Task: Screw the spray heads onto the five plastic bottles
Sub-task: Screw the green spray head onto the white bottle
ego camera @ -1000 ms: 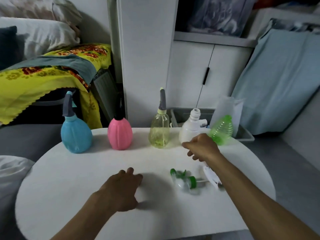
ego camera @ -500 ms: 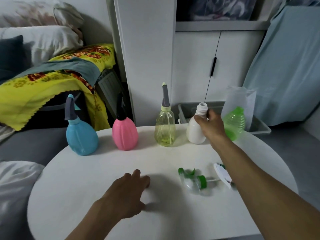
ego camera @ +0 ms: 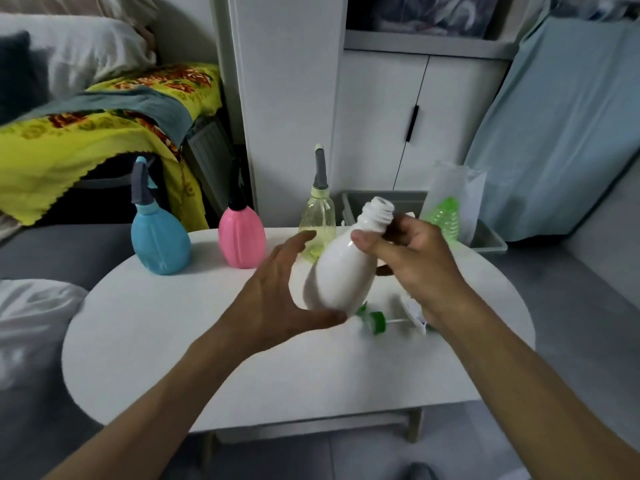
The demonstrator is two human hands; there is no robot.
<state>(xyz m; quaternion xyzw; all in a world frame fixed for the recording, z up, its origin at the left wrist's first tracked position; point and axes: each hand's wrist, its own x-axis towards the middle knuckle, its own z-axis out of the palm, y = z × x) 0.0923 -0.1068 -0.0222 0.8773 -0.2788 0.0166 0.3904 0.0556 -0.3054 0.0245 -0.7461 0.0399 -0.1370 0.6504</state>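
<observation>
My right hand [ego camera: 412, 258] grips the neck of a white bottle [ego camera: 341, 271] with a bare threaded mouth, tilted above the white table [ego camera: 173, 341]. My left hand [ego camera: 277, 299] cups the bottle's base, thumb under it and fingers spread round its left side. A green-collared spray head [ego camera: 375, 322] and a white spray head [ego camera: 414, 311] lie on the table beneath my hands. A blue bottle [ego camera: 159, 244], a pink bottle [ego camera: 242, 239] and a pale yellow bottle [ego camera: 317, 223] stand at the back, each with a spray head on. A green bottle [ego camera: 445, 218] without a head stands at the back right.
A grey bin [ego camera: 491, 237] and a clear plastic bag [ego camera: 450, 188] sit behind the table's far right edge. White cabinets [ego camera: 381, 116] stand behind. A bed with a yellow blanket [ego camera: 86, 133] lies to the left, and grey seating surrounds the table.
My right hand lifted the white bottle from the back row and brought it toward me, tilted. My left hand rose from the table and came under the bottle's base.
</observation>
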